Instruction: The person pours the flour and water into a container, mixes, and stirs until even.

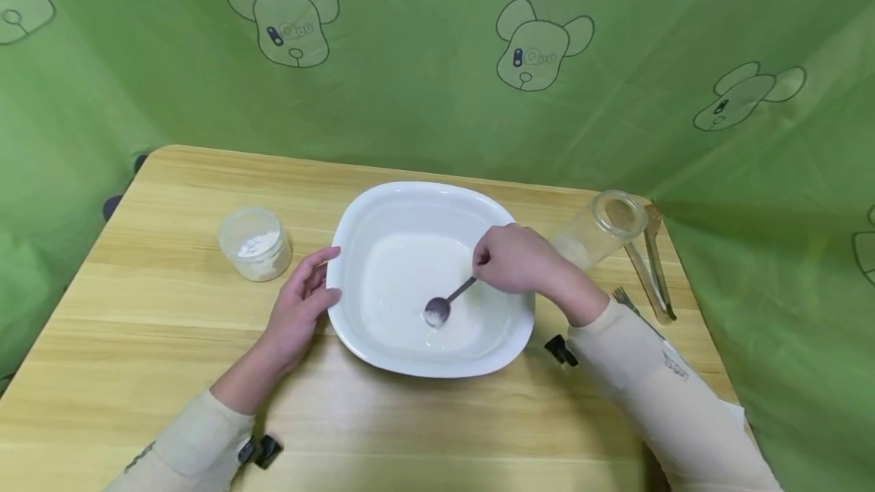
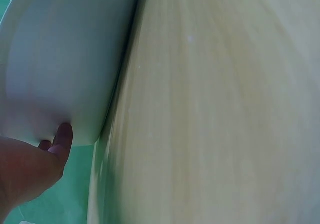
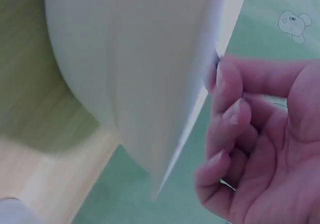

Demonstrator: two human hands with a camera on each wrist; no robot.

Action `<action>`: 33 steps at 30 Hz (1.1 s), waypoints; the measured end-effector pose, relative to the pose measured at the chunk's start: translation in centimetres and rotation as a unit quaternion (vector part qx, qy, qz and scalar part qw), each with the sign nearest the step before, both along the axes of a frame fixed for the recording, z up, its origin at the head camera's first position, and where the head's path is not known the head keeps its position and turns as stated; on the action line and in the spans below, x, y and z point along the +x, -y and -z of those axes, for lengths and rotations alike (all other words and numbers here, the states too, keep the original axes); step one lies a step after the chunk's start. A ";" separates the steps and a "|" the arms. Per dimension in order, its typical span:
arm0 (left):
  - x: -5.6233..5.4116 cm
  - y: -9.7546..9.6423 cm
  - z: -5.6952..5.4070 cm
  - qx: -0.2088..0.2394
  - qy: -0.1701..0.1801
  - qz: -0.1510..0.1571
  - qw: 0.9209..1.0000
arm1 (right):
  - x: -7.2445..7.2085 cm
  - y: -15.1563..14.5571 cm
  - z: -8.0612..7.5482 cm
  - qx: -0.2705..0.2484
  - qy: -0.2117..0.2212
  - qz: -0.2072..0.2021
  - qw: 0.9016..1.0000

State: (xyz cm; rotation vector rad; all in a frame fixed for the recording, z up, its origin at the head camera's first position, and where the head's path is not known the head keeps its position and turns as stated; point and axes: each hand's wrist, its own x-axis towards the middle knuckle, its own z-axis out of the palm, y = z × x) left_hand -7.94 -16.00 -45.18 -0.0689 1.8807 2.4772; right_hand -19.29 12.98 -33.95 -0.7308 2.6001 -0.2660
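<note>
A white basin with rounded sides sits at the middle of the table. My left hand touches its left side, thumb and fingertips against the outer wall; the left wrist view shows the thumb on that wall. Over the basin's right part, my right hand pinches the handle of a dark metal spoon. The spoon's bowl is low inside the basin and has some white substance in it. In the right wrist view the basin wall hides most of the spoon, while the right hand's fingers show curled.
A small clear tub with white powder stands left of the basin. Beyond my right forearm are a tall glass jar with something white low inside, metal tongs and a fork. A green curtain borders the table.
</note>
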 end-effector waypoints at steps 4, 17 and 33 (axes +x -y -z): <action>0.0 -0.1 0.1 0.001 -0.002 -0.001 1.000 | 0.5 0.5 1.2 -0.057 -0.032 0.003 0.998; -0.1 -0.1 0.2 0.000 0.000 -0.002 1.000 | 1.5 1.6 3.2 -0.219 -0.078 -0.200 0.952; -0.2 0.0 0.2 0.000 -0.001 0.000 1.000 | 1.2 0.9 3.6 -0.260 0.078 -0.215 0.938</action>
